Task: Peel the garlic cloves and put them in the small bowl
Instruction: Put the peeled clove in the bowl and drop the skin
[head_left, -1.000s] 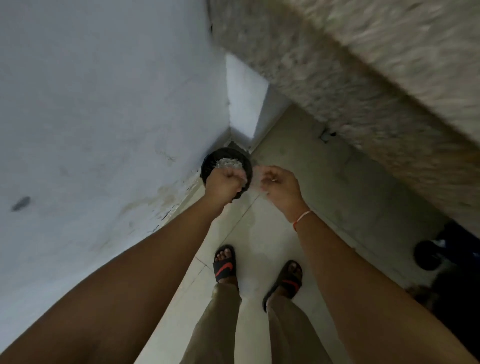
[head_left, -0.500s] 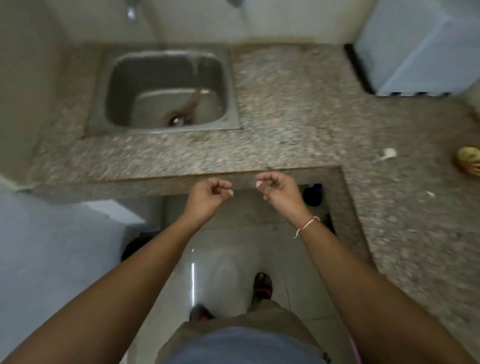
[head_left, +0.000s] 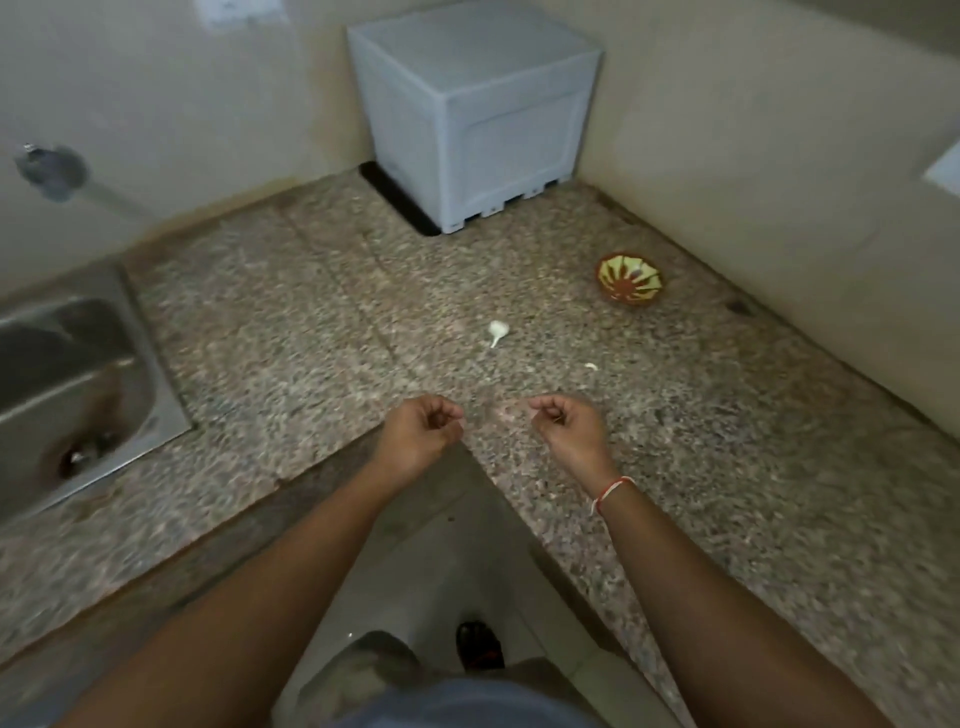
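Left hand (head_left: 423, 431) and right hand (head_left: 566, 426): fingers curled inward, nothing visibly held, above the granite surface (head_left: 311, 322) corner. Garlic (head_left: 497, 331) lies beyond them; small bowl (head_left: 629, 279) stands farther right near the wall. Sink (head_left: 67, 374) left, grey box (head_left: 478, 114) behind.

Counter (head_left: 311, 332): open granite ahead; box (head_left: 478, 114) fills rear corner; sink (head_left: 67, 364) left; bowl (head_left: 629, 279) right

Bare forearms; a red-and-white thread bracelet (head_left: 613, 491) circles the right wrist.
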